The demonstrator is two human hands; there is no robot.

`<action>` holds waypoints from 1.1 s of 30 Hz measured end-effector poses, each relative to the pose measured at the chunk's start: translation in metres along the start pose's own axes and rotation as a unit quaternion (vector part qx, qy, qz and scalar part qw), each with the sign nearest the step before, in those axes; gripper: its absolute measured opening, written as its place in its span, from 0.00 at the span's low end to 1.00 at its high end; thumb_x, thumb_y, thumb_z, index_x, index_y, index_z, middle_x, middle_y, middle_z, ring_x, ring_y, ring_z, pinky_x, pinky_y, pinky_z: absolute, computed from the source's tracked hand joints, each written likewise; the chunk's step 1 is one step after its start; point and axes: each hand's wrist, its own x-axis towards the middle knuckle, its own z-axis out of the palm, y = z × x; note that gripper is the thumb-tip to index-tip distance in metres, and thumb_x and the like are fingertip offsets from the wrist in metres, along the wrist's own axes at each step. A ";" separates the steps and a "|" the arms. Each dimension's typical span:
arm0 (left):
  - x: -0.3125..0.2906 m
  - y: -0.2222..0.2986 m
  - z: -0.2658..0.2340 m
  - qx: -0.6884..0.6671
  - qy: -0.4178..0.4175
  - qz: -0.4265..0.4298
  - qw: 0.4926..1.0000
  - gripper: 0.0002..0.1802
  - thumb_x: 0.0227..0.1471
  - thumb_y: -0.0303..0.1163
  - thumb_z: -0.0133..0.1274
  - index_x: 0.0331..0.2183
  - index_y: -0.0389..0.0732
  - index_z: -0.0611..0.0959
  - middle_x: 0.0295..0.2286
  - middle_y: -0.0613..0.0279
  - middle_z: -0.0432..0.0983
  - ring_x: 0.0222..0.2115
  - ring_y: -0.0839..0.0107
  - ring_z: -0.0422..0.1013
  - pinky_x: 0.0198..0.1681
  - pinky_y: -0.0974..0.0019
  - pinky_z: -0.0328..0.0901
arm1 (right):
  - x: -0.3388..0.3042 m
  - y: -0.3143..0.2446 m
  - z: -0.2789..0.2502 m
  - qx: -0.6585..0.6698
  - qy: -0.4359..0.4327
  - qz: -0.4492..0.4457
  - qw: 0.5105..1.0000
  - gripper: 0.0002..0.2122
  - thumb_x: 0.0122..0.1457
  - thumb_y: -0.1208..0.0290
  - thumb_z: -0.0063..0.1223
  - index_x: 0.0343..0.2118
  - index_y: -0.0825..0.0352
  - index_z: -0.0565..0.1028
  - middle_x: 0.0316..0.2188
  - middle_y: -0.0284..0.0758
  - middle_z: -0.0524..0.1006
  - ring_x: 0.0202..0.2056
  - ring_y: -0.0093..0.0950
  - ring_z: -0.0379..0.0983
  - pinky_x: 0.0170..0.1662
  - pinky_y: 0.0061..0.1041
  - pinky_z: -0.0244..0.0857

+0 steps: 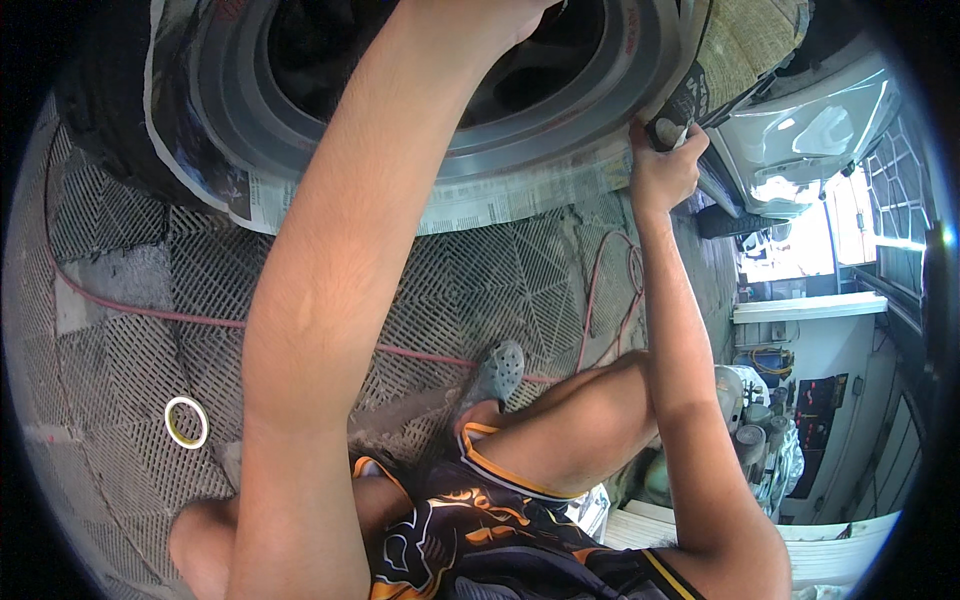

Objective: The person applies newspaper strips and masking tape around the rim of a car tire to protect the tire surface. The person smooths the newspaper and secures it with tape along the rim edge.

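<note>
1. Grey and round, the wheel [595, 105] is at the far side, in the middle, cut off by the top edge.
2. Newspaper [500, 207] goes around the near side of the wheel, with more at the far right.
3. The left hand [480, 20] is at the far edge, in front of the wheel. Most of its fingers are out of sight, so I cannot tell if they are open or closed.
4. The right hand [668, 172] is at the right side of the wheel, by a dark part of the newspaper. Its fingers are bent, but I cannot tell if they pinch it.
5. A red hose [200, 317] runs over the floor [480, 270].
6. A white ring [203, 425] lies near, on the left.
7. A white car [800, 140] is far right.
</note>
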 end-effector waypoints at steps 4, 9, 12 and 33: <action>0.000 0.001 0.001 -0.012 -0.011 0.027 0.999 0.11 0.58 0.23 0.58 0.39 0.23 0.86 0.38 0.51 0.84 0.38 0.68 0.80 0.45 0.69 0.74 | 0.013 -0.001 -0.005 0.030 0.042 -0.047 0.998 0.32 0.48 0.52 0.74 0.49 0.64 0.68 0.30 0.46 0.83 0.35 0.51 0.82 0.40 0.45 0.74; 0.001 0.000 -0.004 0.026 -0.010 -0.009 1.000 0.11 0.58 0.23 0.59 0.38 0.23 0.86 0.38 0.51 0.85 0.38 0.68 0.80 0.45 0.69 0.74 | 0.036 0.010 -0.018 0.194 0.006 -0.130 0.972 0.24 0.49 0.61 0.74 0.41 0.68 0.72 0.30 0.43 0.84 0.33 0.44 0.84 0.37 0.39 0.75; 0.001 -0.005 -0.009 -0.015 -0.053 0.044 0.998 0.11 0.58 0.24 0.59 0.39 0.24 0.87 0.38 0.51 0.85 0.38 0.68 0.80 0.46 0.69 0.74 | 0.032 0.016 -0.015 0.182 -0.053 -0.094 0.977 0.24 0.49 0.61 0.74 0.41 0.68 0.72 0.31 0.43 0.84 0.34 0.45 0.84 0.37 0.39 0.75; -0.005 0.001 -0.008 0.016 0.020 -0.040 0.999 0.11 0.58 0.23 0.60 0.43 0.30 0.85 0.39 0.54 0.84 0.38 0.68 0.80 0.45 0.69 0.73 | 0.031 -0.015 -0.014 0.063 0.074 -0.042 0.994 0.34 0.46 0.56 0.76 0.51 0.66 0.68 0.34 0.44 0.84 0.35 0.48 0.83 0.38 0.43 0.74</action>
